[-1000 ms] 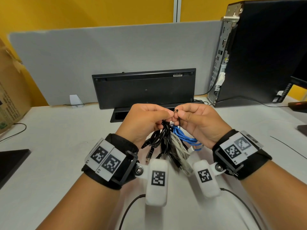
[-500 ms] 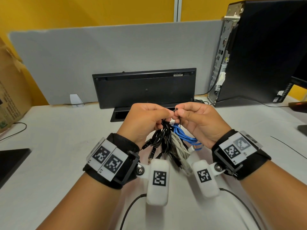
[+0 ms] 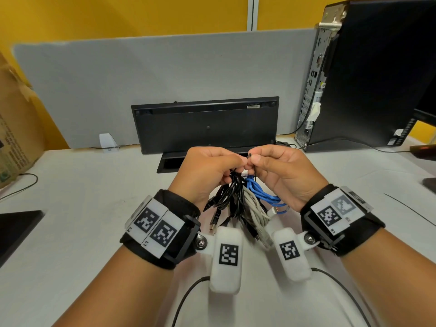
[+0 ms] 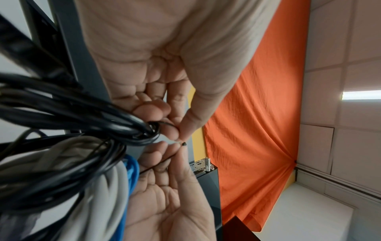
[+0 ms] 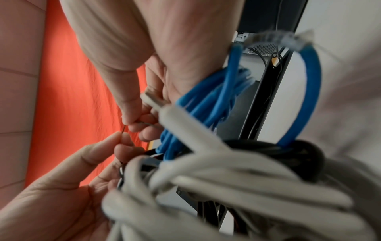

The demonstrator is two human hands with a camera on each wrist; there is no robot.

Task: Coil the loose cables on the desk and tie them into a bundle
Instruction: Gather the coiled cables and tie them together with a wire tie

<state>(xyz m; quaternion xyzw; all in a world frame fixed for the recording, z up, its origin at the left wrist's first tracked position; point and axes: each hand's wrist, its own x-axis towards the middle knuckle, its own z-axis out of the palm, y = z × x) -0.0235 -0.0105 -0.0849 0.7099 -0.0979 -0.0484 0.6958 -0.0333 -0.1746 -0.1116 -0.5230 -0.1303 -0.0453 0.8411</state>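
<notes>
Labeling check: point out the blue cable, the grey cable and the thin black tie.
blue cable [image 3: 259,193], head view, on its coiled loops.
grey cable [image 3: 253,206], head view, mid-coil.
thin black tie [image 4: 153,168], left wrist view, strand crossing the right palm.

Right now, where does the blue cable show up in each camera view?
Head: blue cable at centre, hanging under the right hand.
Left wrist: blue cable, lower left, behind the black cables.
Right wrist: blue cable, centre right, looping upward.
Shared landmark: the grey cable beside it.
</notes>
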